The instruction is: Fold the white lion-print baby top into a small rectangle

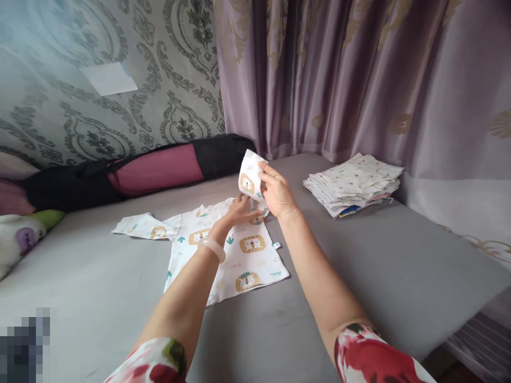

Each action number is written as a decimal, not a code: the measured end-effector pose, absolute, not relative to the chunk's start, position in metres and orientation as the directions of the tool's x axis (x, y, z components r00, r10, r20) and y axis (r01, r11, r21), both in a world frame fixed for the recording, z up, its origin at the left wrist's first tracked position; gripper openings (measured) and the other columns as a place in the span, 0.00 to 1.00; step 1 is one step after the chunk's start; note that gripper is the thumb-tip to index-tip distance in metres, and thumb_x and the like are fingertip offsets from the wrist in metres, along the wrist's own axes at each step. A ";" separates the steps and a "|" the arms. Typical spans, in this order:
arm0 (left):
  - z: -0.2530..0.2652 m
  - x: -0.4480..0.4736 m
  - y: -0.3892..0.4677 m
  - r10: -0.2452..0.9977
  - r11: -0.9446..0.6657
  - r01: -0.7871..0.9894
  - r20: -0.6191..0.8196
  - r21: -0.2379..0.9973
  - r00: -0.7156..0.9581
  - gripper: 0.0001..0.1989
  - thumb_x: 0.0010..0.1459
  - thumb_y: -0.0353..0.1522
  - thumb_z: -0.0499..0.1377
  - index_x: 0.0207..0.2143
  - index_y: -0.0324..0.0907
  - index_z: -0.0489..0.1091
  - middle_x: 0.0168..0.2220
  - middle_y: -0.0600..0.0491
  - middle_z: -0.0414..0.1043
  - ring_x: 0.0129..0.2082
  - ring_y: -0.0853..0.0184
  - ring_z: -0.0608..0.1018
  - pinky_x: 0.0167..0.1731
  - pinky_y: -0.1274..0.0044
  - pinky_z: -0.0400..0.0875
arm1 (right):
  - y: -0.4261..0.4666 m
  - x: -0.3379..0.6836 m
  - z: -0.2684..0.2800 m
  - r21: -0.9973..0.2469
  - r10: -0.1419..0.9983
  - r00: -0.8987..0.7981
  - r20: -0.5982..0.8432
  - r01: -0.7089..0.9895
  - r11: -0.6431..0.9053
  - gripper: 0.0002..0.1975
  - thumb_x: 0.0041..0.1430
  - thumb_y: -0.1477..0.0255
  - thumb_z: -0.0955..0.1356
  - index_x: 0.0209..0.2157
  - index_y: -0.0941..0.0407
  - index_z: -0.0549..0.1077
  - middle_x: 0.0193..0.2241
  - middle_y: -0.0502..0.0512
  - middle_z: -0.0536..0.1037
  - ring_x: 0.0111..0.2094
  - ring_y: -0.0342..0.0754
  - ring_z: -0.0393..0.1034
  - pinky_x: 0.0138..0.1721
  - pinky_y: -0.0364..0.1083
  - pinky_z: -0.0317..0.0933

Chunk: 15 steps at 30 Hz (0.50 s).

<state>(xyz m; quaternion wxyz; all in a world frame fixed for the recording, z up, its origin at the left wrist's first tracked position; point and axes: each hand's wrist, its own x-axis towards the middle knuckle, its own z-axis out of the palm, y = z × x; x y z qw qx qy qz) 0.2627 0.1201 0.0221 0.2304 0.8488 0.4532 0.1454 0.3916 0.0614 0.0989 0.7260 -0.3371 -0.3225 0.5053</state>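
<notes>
A small white long-sleeved shirt point(223, 266), printed with lion faces and green leaves, lies spread on the grey sheet. My right hand point(277, 194) pinches one of its sleeves point(249, 178) and holds it raised and folded upward. Flat against the shirt near that sleeve's base rests my left hand point(238, 211), its fingers stretched out and partly hidden by the raised cloth. The other sleeve point(149, 227) lies stretched out to the left. A pale bangle point(212, 249) circles my left wrist.
A stack of folded printed cloths point(355, 183) sits to the right, near the purple curtain point(319, 80). Along the wall lies a long black and maroon bag point(159, 169). A plush toy point(19, 239) is at the left edge. The grey bed point(379, 276) drops off at the lower right.
</notes>
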 end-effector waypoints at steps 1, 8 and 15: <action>0.019 0.253 0.118 0.835 -0.487 0.645 0.098 0.589 0.541 0.32 0.53 0.48 0.60 0.57 0.44 0.64 0.62 0.40 0.58 0.62 0.48 0.62 0.56 0.61 0.63 | 0.064 0.388 0.095 -0.816 0.950 0.287 0.120 -0.517 0.259 0.19 0.50 0.73 0.69 0.47 0.53 0.74 0.41 0.50 0.81 0.50 0.50 0.73 0.53 0.53 0.66; 0.011 0.166 0.098 0.996 -0.003 0.324 -0.026 0.946 0.085 0.22 0.53 0.47 0.59 0.40 0.39 0.71 0.38 0.46 0.75 0.35 0.63 0.78 0.34 0.73 0.73 | 0.071 0.338 0.054 -0.955 0.927 0.283 0.245 -0.094 0.281 0.29 0.54 0.74 0.65 0.59 0.55 0.67 0.54 0.59 0.72 0.54 0.50 0.69 0.56 0.51 0.64; 0.003 0.133 0.084 0.983 0.180 0.002 -0.180 0.984 -0.025 0.20 0.62 0.47 0.53 0.38 0.37 0.67 0.30 0.49 0.72 0.29 0.68 0.78 0.34 0.75 0.74 | 0.040 0.298 0.014 -0.617 0.858 -0.342 0.384 0.596 0.514 0.28 0.52 0.84 0.62 0.54 0.53 0.74 0.61 0.59 0.68 0.62 0.53 0.62 0.65 0.56 0.51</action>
